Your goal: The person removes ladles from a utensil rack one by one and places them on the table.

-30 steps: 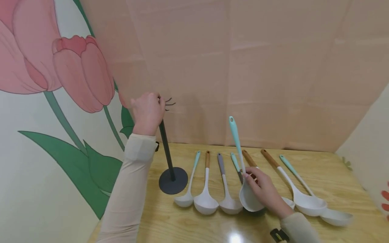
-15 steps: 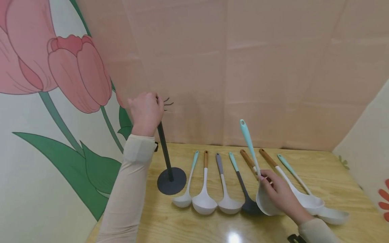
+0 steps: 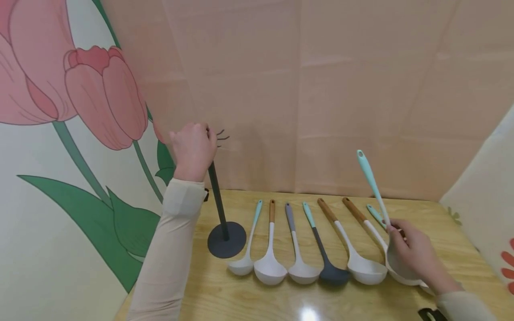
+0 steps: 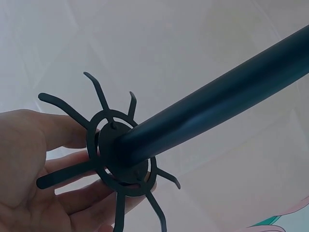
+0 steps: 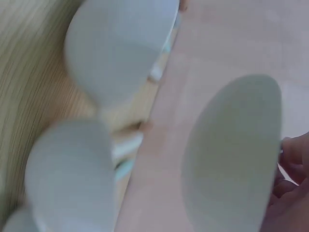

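My left hand (image 3: 192, 151) grips the top of a black utensil stand (image 3: 218, 200), its fingers curled behind the ring of hooks (image 4: 67, 175) in the left wrist view. The stand's round base is on the table. At the right, my right hand (image 3: 419, 256) pinches a white ladle (image 3: 371, 178) low on its stem, the turquoise handle pointing up. This ladle's bowl (image 5: 231, 159) is largely behind the hand in the head view. It is raised in front of a brown-handled ladle (image 3: 371, 232) and a turquoise-handled ladle (image 3: 375, 215), both partly covered.
Several more ladles lie in a row on the wooden table (image 3: 261, 305), handles toward the back: a small turquoise one (image 3: 242, 266), a brown-handled one (image 3: 271, 269), a purple-grey one (image 3: 304, 271), a dark-bowled one (image 3: 334, 275) and another brown-handled one (image 3: 366, 269). A beige sheet (image 3: 321, 111) hangs behind.
My right hand has carried the turquoise-handled ladle rightward along the row, uncovering the dark ladle and then a brown-handled one. My left hand stays on the stand's top.
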Available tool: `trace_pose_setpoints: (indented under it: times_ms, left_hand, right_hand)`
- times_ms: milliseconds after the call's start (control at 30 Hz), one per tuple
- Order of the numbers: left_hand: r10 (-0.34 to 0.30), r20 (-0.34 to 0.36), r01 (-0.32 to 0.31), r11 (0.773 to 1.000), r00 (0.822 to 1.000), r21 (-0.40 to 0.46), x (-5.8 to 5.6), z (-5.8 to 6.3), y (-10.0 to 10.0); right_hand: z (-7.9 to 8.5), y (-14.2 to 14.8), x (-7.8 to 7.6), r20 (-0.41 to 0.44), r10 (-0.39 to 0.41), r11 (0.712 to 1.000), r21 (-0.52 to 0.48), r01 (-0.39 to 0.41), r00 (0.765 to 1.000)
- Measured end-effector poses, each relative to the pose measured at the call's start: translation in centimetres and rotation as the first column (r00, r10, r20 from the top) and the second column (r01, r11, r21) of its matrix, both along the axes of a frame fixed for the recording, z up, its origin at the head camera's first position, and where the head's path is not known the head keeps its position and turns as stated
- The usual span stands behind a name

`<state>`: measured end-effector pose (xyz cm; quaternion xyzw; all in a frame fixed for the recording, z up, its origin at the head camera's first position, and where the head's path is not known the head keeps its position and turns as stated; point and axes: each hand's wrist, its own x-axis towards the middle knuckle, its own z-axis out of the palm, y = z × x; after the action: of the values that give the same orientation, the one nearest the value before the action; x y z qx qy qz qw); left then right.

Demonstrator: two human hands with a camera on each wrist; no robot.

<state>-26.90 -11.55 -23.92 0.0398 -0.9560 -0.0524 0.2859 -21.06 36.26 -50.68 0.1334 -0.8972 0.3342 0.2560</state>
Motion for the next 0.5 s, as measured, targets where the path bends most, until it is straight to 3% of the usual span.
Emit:
trace_pose_setpoints:
  times_ms: [167,367,500]
  left_hand:
    - [0.001,-0.011,-0.001,1.0,1.0,-0.007,0.0,0.0,0.0]
    - [0.011,-0.009,-0.011,1.0,1.0,-0.01,0.0,0.1,-0.2]
    - [0.015,-0.009,-0.015,1.0,1.0,-0.004,0.0,0.2,-0.3]
  right_hand:
    - [-0.3,3.8,-0.3,0.091,-0.076,0.995,0.071,0.069,0.993]
    - [-0.5,8.2,-1.1,0.185,-0.12,0.984,0.153,0.092,0.975]
    - [-0.8,10.5,-1.6,0.262,-0.168,0.969,0.219,0.111,0.95]
